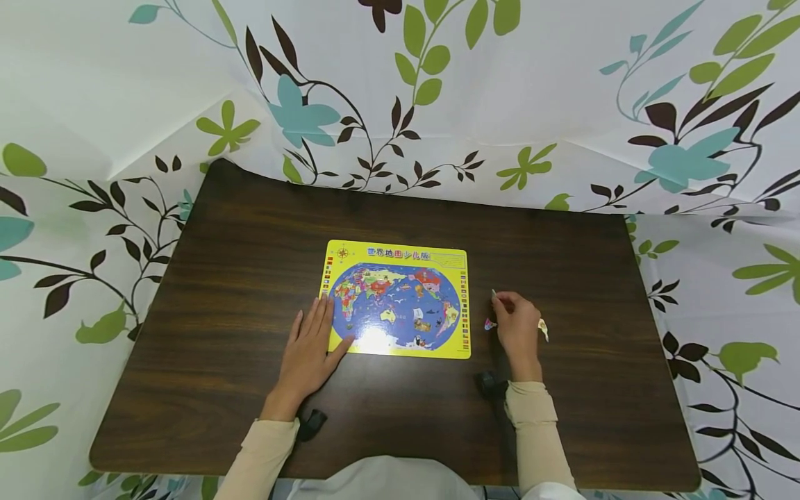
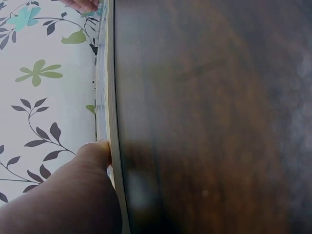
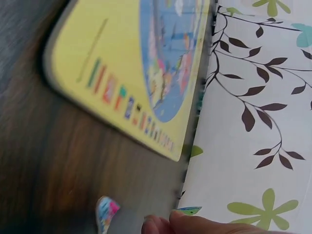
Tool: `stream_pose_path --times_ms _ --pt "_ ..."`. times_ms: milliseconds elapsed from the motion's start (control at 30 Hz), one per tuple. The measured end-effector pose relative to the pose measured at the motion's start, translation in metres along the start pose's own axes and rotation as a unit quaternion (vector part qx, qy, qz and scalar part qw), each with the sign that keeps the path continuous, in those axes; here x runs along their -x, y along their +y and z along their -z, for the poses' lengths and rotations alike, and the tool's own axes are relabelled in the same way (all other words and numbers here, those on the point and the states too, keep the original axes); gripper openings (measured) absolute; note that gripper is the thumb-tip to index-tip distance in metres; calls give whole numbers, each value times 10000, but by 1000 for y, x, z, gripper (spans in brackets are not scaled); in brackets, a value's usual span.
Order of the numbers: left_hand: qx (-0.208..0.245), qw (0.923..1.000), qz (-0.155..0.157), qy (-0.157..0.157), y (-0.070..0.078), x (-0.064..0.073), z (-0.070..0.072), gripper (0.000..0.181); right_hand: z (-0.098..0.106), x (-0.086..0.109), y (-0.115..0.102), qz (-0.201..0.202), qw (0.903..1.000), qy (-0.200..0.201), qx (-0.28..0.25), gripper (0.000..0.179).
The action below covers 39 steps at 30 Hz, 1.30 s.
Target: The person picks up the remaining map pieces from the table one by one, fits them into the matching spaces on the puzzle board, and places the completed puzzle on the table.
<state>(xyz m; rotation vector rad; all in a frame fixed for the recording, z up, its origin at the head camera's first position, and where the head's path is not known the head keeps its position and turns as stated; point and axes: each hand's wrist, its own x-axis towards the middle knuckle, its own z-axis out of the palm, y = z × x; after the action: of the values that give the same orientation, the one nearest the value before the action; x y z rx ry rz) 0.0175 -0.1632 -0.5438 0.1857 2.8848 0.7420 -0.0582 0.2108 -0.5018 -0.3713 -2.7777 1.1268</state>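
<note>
A yellow-bordered world map puzzle board (image 1: 400, 253) lies flat on the dark table. My left hand (image 1: 310, 351) rests on its lower left edge with the fingers extended; in the left wrist view the thumb (image 2: 97, 153) touches the board's side (image 2: 112, 92). To the right of the board, my right hand (image 1: 519, 330) pinches a small thin puzzle piece (image 1: 494, 295) between thumb and fingertips. The right wrist view shows that piece (image 3: 190, 210) edge-on, with green on its face. One loose piece (image 1: 489, 324) lies left of this hand, another pale yellow one (image 1: 544, 330) right of it.
The brown wooden table (image 1: 581, 417) extends around the board on all sides. Behind and beside it hangs a white leaf-patterned cloth (image 1: 500, 83). Dark wrist devices (image 1: 311, 425) sit at both wrists.
</note>
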Motion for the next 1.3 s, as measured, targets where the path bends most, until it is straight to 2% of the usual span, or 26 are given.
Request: stream_pose_path --times_ms 267,533,767,1100,1300 --pt "-32 10000 1 -5 -1 0 0 90 -6 3 -15 -168 9991 -274 -289 15" --pt "-42 10000 -17 33 -2 0 0 90 -15 2 -25 -55 9959 -648 -623 19" --pt "-33 10000 -40 70 -2 0 0 90 -19 3 -33 -423 9887 -1085 -949 24" --pt "-40 10000 11 6 -3 0 0 90 -34 4 -50 -491 9824 -1518 -968 22" --pt "-38 10000 20 -16 -2 0 0 90 -45 3 -53 -783 9768 -1692 -1054 18"
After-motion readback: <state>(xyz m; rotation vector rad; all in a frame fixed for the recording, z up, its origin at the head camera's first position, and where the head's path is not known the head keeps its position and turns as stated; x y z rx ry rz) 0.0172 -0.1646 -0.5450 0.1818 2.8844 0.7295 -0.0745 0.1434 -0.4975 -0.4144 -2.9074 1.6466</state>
